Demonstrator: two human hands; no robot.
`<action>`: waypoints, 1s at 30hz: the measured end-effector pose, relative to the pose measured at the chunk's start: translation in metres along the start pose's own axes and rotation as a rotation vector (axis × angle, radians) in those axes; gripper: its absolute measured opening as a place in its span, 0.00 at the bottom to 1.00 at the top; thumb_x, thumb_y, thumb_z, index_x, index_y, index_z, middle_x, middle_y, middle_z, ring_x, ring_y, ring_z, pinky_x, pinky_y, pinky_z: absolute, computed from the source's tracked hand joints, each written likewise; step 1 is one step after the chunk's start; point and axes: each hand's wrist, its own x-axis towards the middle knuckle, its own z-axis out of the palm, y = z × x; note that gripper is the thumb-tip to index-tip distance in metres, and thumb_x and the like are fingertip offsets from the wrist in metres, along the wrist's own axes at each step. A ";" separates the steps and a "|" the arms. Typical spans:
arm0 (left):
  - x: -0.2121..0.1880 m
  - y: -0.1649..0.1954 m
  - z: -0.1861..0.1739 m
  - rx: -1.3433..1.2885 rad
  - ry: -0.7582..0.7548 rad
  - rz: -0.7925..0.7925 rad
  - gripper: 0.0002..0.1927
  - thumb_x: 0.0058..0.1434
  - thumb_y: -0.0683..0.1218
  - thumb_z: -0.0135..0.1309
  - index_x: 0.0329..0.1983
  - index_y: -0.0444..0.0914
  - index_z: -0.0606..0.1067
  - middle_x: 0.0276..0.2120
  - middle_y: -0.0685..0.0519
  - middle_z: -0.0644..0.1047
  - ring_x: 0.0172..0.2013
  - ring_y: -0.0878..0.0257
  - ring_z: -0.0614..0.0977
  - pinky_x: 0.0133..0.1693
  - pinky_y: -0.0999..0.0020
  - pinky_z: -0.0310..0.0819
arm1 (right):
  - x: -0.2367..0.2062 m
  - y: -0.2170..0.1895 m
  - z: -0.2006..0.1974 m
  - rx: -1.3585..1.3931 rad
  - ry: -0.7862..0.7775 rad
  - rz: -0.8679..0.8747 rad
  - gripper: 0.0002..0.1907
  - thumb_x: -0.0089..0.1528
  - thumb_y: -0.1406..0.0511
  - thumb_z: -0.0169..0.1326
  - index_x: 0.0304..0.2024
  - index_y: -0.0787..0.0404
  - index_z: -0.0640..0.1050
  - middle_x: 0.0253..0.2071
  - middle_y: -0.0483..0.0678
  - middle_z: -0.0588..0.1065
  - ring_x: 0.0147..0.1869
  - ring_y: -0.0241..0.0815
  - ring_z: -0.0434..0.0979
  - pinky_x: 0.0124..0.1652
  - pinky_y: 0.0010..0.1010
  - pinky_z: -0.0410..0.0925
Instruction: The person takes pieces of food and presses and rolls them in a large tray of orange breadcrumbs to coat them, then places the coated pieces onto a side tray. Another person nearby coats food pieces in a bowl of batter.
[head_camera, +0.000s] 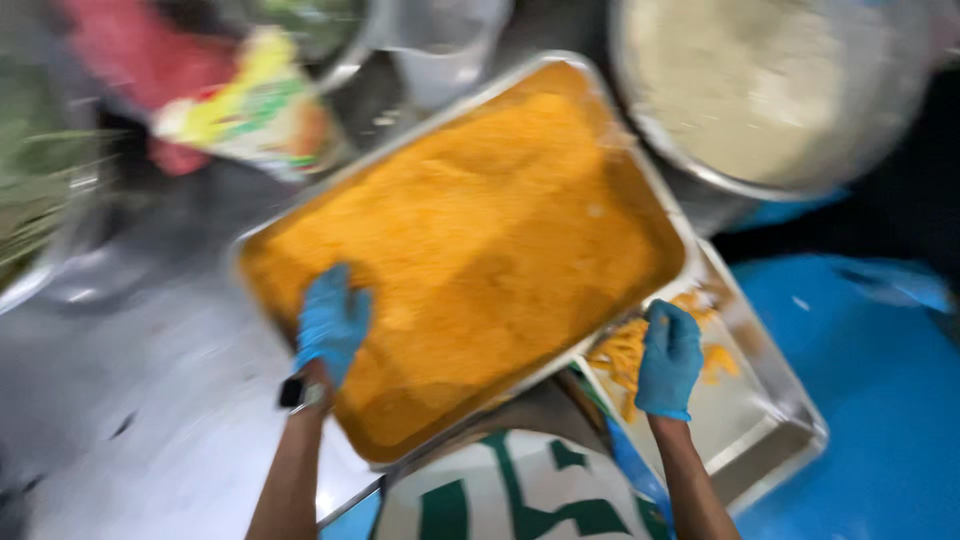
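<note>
Both arms are reaching forward from below. The left hand (332, 322), in a blue glove, is lying palm-down in the orange crumbs of the big tray (640, 165) on the steel surface (150, 400), fingers together. The right hand (669, 358) is gripping the tray's near edge, fingers curled over it, above a smaller tray (770, 420).

The left hand's fingers (335, 300) lay in the crumbs (480, 230) filling the large tray (655, 190) — a packet (255, 110) behind them. The right hand's fingers (668, 335) rested at that tray's rim, over a smaller tray (770, 440) — a big pot (780, 90) behind.
</note>
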 end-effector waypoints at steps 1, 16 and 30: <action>0.004 -0.004 0.002 -0.010 -0.098 -0.087 0.27 0.64 0.53 0.55 0.60 0.31 0.73 0.55 0.35 0.76 0.54 0.38 0.77 0.58 0.47 0.69 | -0.005 -0.030 0.021 -0.008 -0.107 -0.118 0.14 0.72 0.61 0.49 0.54 0.62 0.78 0.47 0.50 0.78 0.48 0.40 0.77 0.49 0.32 0.70; 0.008 -0.013 -0.008 -0.965 -0.342 -0.722 0.25 0.62 0.44 0.59 0.63 0.35 0.73 0.47 0.50 0.80 0.44 0.63 0.78 0.45 0.67 0.76 | -0.037 -0.080 0.289 -0.108 -0.762 -0.169 0.29 0.70 0.46 0.42 0.57 0.60 0.77 0.59 0.59 0.77 0.65 0.60 0.74 0.63 0.45 0.67; -0.003 0.039 -0.066 -0.893 -0.117 -0.546 0.18 0.71 0.43 0.53 0.63 0.35 0.74 0.54 0.50 0.81 0.53 0.63 0.80 0.54 0.70 0.74 | -0.010 -0.146 0.254 0.745 -1.226 0.483 0.31 0.68 0.45 0.47 0.61 0.61 0.76 0.50 0.48 0.76 0.51 0.40 0.75 0.49 0.34 0.70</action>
